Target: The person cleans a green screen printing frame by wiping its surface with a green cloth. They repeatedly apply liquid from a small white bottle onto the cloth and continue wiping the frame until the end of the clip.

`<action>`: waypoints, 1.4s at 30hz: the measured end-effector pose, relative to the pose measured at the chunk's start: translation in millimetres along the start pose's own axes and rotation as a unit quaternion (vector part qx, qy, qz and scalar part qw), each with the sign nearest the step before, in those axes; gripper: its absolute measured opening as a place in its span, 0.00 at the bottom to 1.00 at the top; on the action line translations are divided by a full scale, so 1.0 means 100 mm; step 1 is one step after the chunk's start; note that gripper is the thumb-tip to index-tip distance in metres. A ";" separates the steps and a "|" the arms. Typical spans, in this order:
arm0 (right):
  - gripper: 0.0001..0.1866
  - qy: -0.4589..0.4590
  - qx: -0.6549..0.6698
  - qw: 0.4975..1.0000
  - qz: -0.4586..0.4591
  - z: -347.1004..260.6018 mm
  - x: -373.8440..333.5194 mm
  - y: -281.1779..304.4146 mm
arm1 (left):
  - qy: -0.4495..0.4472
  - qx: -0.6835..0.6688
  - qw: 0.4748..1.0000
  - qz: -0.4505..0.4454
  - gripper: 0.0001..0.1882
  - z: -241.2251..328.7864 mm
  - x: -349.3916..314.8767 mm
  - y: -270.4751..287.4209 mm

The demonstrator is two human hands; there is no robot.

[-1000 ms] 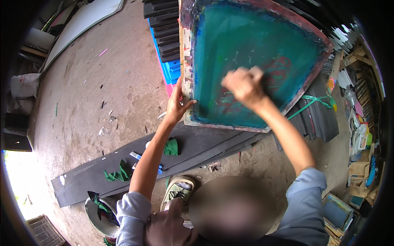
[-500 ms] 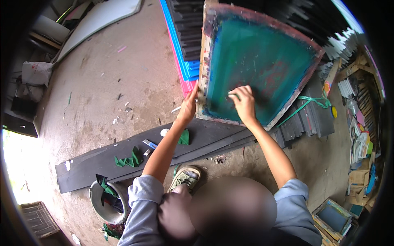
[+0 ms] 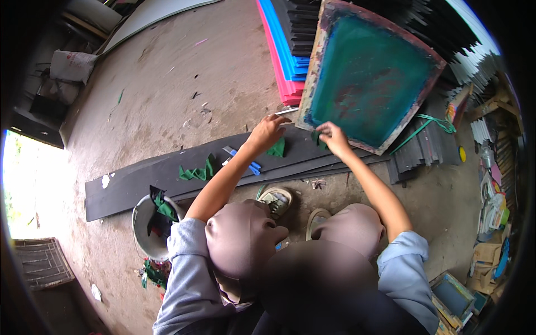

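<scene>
A screen-printing frame [image 3: 365,84] with teal mesh and a stained border stands tilted at the upper right. My right hand [image 3: 335,139] is at its lower edge, fingers pinching a small dark green cloth scrap [image 3: 317,139]. Left of the frame's bottom corner, my left hand [image 3: 265,134] hovers empty over stacked black sheets [image 3: 139,181], fingers apart. Beside it on the sheets lies a green cloth piece [image 3: 277,147]. A blue-handled utility knife [image 3: 254,167] and a crumpled green cloth strip [image 3: 198,169] rest farther left.
Pink, blue and black sheets [image 3: 287,86] are piled beside the frame. A grey bucket [image 3: 140,234] holding green cloth stands at lower left. Green twine [image 3: 416,133] crosses dark stacked pieces [image 3: 427,148] on the right. Small frames [image 3: 452,296] lie at lower right.
My left hand has let go of the frame's left edge. My right hand has come down from the mesh to the lower edge. The view has shifted, showing both knees.
</scene>
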State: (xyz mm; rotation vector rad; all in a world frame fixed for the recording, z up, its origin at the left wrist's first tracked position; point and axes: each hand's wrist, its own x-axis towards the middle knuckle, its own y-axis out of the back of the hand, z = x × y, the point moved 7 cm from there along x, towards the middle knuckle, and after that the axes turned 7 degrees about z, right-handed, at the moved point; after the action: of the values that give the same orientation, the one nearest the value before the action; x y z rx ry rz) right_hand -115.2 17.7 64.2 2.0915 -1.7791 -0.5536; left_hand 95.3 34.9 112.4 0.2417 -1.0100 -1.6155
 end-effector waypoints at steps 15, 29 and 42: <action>0.14 -0.070 -0.043 0.995 0.054 0.74 0.17 -1.45 | 0.111 0.183 0.969 0.120 0.16 -0.30 -0.63 -0.09; 0.13 -0.183 0.470 0.864 0.000 -0.34 -0.41 -0.37 | 0.244 -0.308 0.917 0.065 0.13 -0.05 -0.24 -0.47; 0.13 -0.162 0.457 0.839 0.246 0.33 -0.77 0.80 | 0.224 -0.356 0.906 0.033 0.15 0.46 0.06 -0.44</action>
State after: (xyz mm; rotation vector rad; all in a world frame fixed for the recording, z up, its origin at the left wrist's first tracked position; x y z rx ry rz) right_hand -211.0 80.4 81.3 1.9138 -3.0930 0.1686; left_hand 32.7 50.0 111.2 0.0662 -0.0445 -1.6561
